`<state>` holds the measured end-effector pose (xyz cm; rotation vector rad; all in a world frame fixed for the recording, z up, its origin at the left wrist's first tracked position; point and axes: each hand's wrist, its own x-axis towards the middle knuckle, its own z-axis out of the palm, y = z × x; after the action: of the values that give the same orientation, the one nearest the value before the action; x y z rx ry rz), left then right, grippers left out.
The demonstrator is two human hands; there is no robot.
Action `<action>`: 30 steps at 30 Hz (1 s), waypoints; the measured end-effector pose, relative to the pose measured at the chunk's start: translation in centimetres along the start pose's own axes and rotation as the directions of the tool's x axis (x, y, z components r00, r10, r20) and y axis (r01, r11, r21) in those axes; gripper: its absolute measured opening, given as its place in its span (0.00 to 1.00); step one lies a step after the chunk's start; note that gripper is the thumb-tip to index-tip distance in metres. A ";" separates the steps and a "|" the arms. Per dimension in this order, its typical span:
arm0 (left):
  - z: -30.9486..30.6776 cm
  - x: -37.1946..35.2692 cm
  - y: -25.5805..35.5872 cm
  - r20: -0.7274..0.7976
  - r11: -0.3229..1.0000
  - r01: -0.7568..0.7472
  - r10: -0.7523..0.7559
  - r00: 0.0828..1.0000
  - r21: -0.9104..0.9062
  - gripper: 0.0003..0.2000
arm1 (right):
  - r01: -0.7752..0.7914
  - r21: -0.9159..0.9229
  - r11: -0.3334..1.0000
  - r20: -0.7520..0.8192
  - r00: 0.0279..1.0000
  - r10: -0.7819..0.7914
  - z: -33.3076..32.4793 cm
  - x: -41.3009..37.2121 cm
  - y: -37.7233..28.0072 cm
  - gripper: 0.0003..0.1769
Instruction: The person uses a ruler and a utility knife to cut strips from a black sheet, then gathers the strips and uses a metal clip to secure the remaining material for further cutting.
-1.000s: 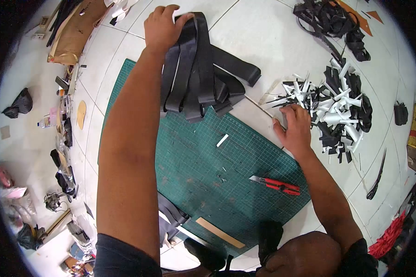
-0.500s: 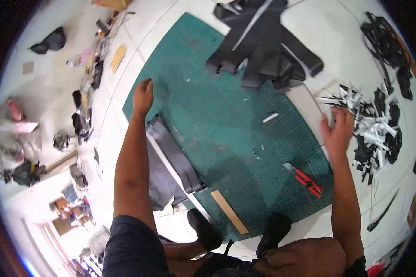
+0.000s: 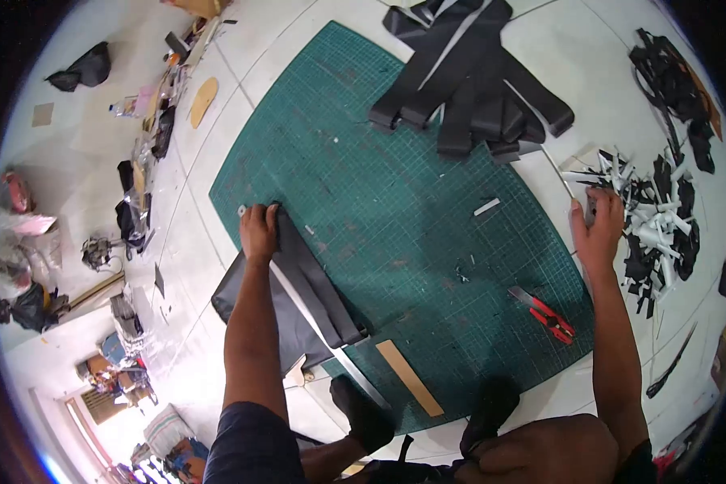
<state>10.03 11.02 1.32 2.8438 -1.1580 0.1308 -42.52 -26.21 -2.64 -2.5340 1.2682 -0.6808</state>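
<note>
On the left edge of the green cutting mat (image 3: 379,234), my left hand (image 3: 258,232) rests on the upper end of a dark folded sheet (image 3: 315,282), fingers bent over its edge. A pale metal ruler (image 3: 300,300) lies along that sheet, below the hand. My right hand (image 3: 598,230) is at the mat's right side beside a heap of black and white scraps (image 3: 657,230); its thumb and fingers are apart, with nothing clearly visible between them. A red cutter knife (image 3: 550,319) and a tan strip (image 3: 410,377) lie on the lower mat.
Long dark strips (image 3: 476,89) are piled over the mat's top right edge. Black material (image 3: 678,89) lies at the upper right. A tan insole-shaped piece (image 3: 204,102) and assorted items lie on the left floor. My feet are at the mat's near edge.
My left hand has moved down onto the end of the dark sheet, where before it hovered above it. The sheet's outer part now spreads farther left. My right hand stays beside the scraps.
</note>
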 end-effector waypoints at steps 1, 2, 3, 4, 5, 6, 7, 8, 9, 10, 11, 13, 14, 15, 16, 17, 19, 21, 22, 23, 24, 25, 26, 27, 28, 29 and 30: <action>-0.1 0.1 0.0 -0.011 1.000 -0.024 0.024 1.000 0.013 0.17 | -0.011 0.004 1.000 0.011 1.000 0.011 -0.1 0.1 -0.2 0.20; 0.0 0.2 0.1 -0.024 0.999 -0.048 0.048 0.999 0.026 0.17 | -0.020 0.008 1.000 0.020 1.000 0.020 -0.2 0.1 -0.3 0.20; -0.2 0.4 0.5 -0.064 0.995 -0.081 0.085 0.994 0.064 0.17 | -0.024 0.004 1.000 0.016 1.000 0.024 -0.2 0.1 -0.2 0.20; -0.1 0.5 1.1 -0.037 0.997 -0.072 0.073 0.997 0.025 0.17 | -0.013 -0.013 1.000 0.004 1.000 0.013 -0.1 0.1 -0.2 0.20; -0.4 0.7 1.4 -0.008 0.998 -0.062 0.062 0.998 -0.011 0.17 | -0.004 -0.027 1.000 -0.008 1.000 0.004 -0.1 0.1 -0.3 0.20; -1.1 0.9 2.2 0.024 0.998 -0.050 0.051 0.998 -0.044 0.17 | 0.006 -0.039 0.999 -0.017 1.000 -0.006 -0.1 0.0 -0.3 0.21; -1.7 1.1 3.4 0.000 0.996 -0.086 0.086 0.996 -0.023 0.15 | -0.004 -0.025 1.000 0.002 1.000 0.004 -0.1 0.1 -0.2 0.21; -2.4 1.3 4.6 -0.029 0.987 -0.154 0.153 0.988 -0.040 0.15 | -0.018 -0.010 1.000 0.010 1.000 0.018 -0.1 0.1 -0.2 0.21; -3.3 1.6 6.1 -0.057 0.973 -0.225 0.221 0.973 -0.057 0.14 | -0.035 0.002 0.999 0.020 0.999 0.035 -0.1 0.0 -0.3 0.21; -4.4 2.0 7.8 -0.089 0.953 -0.295 0.288 0.953 -0.072 0.14 | -0.052 0.014 0.999 0.027 0.998 0.052 -0.2 0.0 -0.3 0.21; -6.0 2.3 10.3 -0.108 0.923 -0.366 0.355 0.929 -0.117 0.13 | -0.031 0.000 1.000 0.008 0.999 0.031 -0.1 0.1 -0.3 0.21; -9.5 2.4 15.7 -0.091 0.867 -0.457 0.448 0.890 -0.199 0.13 | -0.015 0.021 1.000 0.001 1.000 0.015 0.0 0.1 0.1 0.21; -11.2 2.3 18.4 -0.085 0.834 -0.498 0.493 0.866 -0.237 0.13 | -0.007 0.035 0.999 -0.002 1.000 0.007 0.0 0.1 0.1 0.21; -12.7 2.5 21.1 -0.081 0.803 -0.524 0.524 0.848 -0.283 0.13 | -0.007 0.046 0.999 -0.011 1.000 0.007 -0.1 0.1 -0.1 0.21; -14.1 2.7 23.8 -0.081 0.769 -0.549 0.556 0.827 -0.329 0.13 | -0.007 0.041 0.999 -0.016 1.000 0.008 -0.2 0.2 -0.2 0.21; -15.3 2.8 26.1 -0.079 0.733 -0.569 0.586 0.806 -0.373 0.13 | -0.008 0.038 0.999 -0.019 1.000 0.008 -0.3 0.2 -0.3 0.21; -16.6 4.0 30.1 -0.081 0.702 -0.568 0.597 0.798 -0.429 0.13 | -0.029 0.027 0.999 -0.004 1.000 0.030 -0.4 0.1 -0.4 0.21; -17.2 6.1 33.5 -0.068 0.684 -0.531 0.580 0.812 -0.501 0.14 | -0.041 0.014 0.999 0.003 0.999 0.041 0.0 -0.1 0.0 0.21; -17.3 7.3 35.3 -0.049 0.682 -0.490 0.557 0.829 -0.543 0.14 | -0.049 0.004 0.999 0.008 0.999 0.049 0.0 -0.1 0.2 0.22; -17.2 8.6 36.8 -0.026 0.678 -0.446 0.534 0.845 -0.584 0.14 | -0.062 0.048 0.997 0.031 0.998 0.061 -0.2 -0.1 0.2 0.22; -16.7 10.5 38.4 -0.097 0.645 -0.498 0.553 0.828 -0.579 0.17 | -0.068 0.051 0.996 0.033 0.997 0.066 -0.4 -0.2 0.2 0.21; -15.7 12.6 39.3 -0.112 0.620 -0.528 0.581 0.806 -0.581 0.16 | -0.070 0.059 0.996 0.036 0.997 0.068 -0.5 -0.2 0.0 0.21; -14.8 14.8 40.4 -0.166 0.605 -0.583 0.603 0.780 -0.541 0.17 | -0.071 0.068 0.995 0.035 0.997 0.068 -0.5 0.0 0.0 0.21; -13.7 17.0 41.5 -0.183 0.631 -0.600 0.599 0.780 -0.491 0.19 | -0.067 0.062 0.996 0.020 0.998 0.066 -0.3 -0.1 0.2 0.21; -12.4 19.3 42.3 -0.164 0.666 -0.605 0.602 0.781 -0.436 0.21 | -0.069 0.063 0.996 0.020 0.997 0.068 -0.4 0.0 0.1 0.21; -11.0 21.5 42.8 -0.145 0.697 -0.608 0.604 0.784 -0.381 0.22 | -0.072 0.061 0.996 0.022 0.997 0.071 -0.6 0.0 0.0 0.21; -9.4 23.4 43.1 -0.122 0.737 -0.587 0.584 0.802 -0.335 0.24 | -0.074 0.059 0.995 0.023 0.997 0.073 -0.7 0.1 -0.1 0.21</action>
<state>-3.91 -35.03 14.44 2.0738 -1.8263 -0.0388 -42.75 -26.24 -1.93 -2.4274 1.3066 -0.6642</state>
